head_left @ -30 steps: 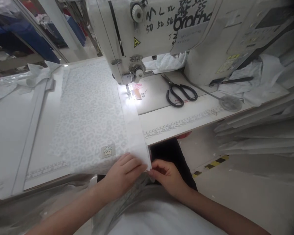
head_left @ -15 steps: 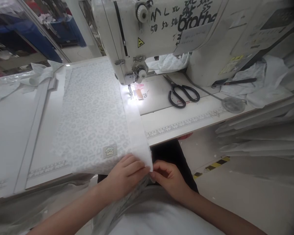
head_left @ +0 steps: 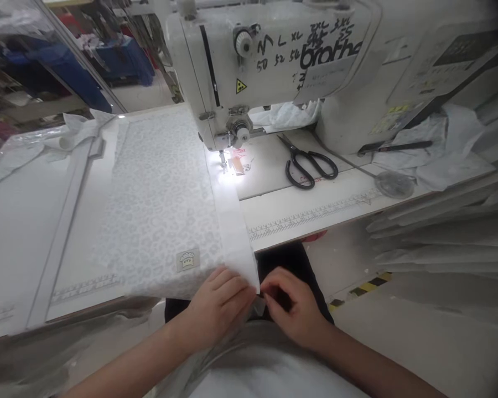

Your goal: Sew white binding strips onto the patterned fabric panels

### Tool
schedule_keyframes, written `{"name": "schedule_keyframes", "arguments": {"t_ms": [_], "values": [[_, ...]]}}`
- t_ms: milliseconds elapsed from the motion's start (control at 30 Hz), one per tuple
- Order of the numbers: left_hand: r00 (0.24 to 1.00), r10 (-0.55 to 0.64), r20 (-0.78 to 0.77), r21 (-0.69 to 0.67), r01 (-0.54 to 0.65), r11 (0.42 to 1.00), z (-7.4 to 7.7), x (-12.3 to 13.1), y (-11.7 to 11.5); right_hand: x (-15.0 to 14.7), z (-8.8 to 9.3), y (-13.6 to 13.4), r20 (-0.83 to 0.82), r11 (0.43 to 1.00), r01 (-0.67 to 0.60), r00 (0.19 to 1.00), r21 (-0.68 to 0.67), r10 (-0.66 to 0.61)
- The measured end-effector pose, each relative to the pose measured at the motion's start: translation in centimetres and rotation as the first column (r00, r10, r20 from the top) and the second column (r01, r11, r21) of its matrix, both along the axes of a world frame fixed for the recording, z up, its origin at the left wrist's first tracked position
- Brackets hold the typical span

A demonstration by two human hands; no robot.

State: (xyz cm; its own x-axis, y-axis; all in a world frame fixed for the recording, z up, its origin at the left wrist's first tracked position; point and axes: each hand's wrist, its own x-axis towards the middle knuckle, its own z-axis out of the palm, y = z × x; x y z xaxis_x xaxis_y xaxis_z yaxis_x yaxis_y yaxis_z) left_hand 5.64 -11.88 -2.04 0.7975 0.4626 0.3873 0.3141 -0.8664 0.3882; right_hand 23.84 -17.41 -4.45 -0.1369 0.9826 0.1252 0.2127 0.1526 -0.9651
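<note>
White table (head_left: 20, 221) fills our view, sewing machine (head_left: 274, 61) at twelve o'clock. Our left hand (head_left: 218, 301) and right hand (head_left: 292, 304) pinch the patterned fabric (head_left: 157, 204) corner at six o'clock. We judge we're aligning the hem; next comes keeping it straight toward the needle (head_left: 223, 159).

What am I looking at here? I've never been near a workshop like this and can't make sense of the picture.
The view comes from a camera worn on a person's head, looking down at their own two hands. The big white machine is a sewing machine with a small lamp lit at its needle. A pale patterned cloth with a small label lies on the table, its edge running under the needle. Black scissors lie to the right. The left hand and right hand pinch the cloth's near corner at the table's edge.
</note>
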Motion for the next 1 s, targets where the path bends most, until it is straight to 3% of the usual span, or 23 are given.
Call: {"name": "schedule_keyframes", "arguments": {"t_ms": [67, 133, 233, 333, 433, 600, 800, 1000], "values": [[1.0, 0.005, 0.031, 0.0, -0.005, 1.0, 0.4, 0.1, -0.2, 0.4, 0.3, 0.6, 0.218, 0.951, -0.057, 0.976, 0.302, -0.011], [0.998, -0.009, 0.059, -0.007, 0.01, 1.0, 0.9, 0.2, -0.3, 0.7, 0.7, 1.5, 0.356, 0.861, -0.186, 0.934, 0.473, 0.006], [0.992, 0.006, 0.128, -0.144, 0.013, 0.99, 1.8, 0.0, 0.5, 0.9, 1.2, 2.8, 0.454, 0.768, -0.304, 0.891, 0.563, 0.02], [0.972, 0.191, 0.139, -0.307, -0.141, 0.941, 2.4, -0.6, 2.7, 1.1, 1.5, 3.3, 0.513, 0.722, -0.38, 0.857, 0.578, 0.04], [0.952, 0.307, -0.019, -0.278, -0.3, 0.913, 2.4, -1.5, 5.3, 1.1, 1.8, 3.5, 0.529, 0.71, -0.409, 0.846, 0.573, 0.06], [0.933, 0.234, -0.275, -0.173, -0.287, 0.942, 1.8, -2.2, 6.7, 0.7, 2.7, 3.7, 0.51, 0.72, -0.427, 0.852, 0.547, 0.117], [0.911, 0.212, -0.352, -0.132, -0.273, 0.953, 2.1, -2.2, 6.4, 0.2, 2.7, 4.3, 0.498, 0.716, -0.4, 0.863, 0.573, 0.084], [0.885, 0.2, -0.42, -0.131, -0.277, 0.952, 2.4, -2.5, 8.7, -0.2, 2.9, 6.7, 0.499, 0.745, -0.401, 0.86, 0.533, 0.105]]}}
